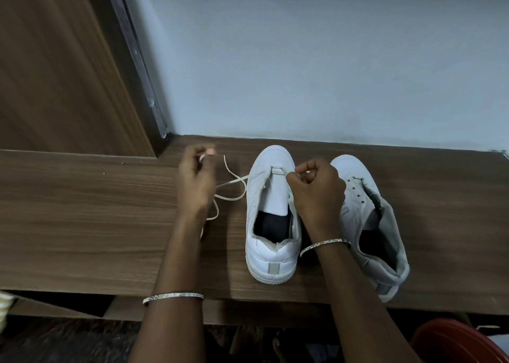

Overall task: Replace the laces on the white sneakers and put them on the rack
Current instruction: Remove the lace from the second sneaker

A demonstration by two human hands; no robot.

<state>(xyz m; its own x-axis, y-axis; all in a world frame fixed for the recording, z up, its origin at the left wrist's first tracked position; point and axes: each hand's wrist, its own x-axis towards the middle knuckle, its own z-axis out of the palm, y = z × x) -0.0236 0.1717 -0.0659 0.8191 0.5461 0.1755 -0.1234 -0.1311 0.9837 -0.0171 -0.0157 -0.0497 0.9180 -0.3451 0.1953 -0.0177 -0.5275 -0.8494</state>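
Fingers [296, 176] of the right hand [319, 192] are curled, pinching the lace [234, 182] at the toe-end eyelets of the upright sneaker [271, 255]. The left hand [197, 175], at nine o'clock from that shoe, pinches the lace's free end, and the slack loops loose on the wooden shelf [82, 211]. The second sneaker [358, 175] lies just beside at three o'clock — unlaced, collar flopped open. A bangle [173, 296] circles each wrist. A red tub [454, 343] sits at five o'clock, below the shelf.
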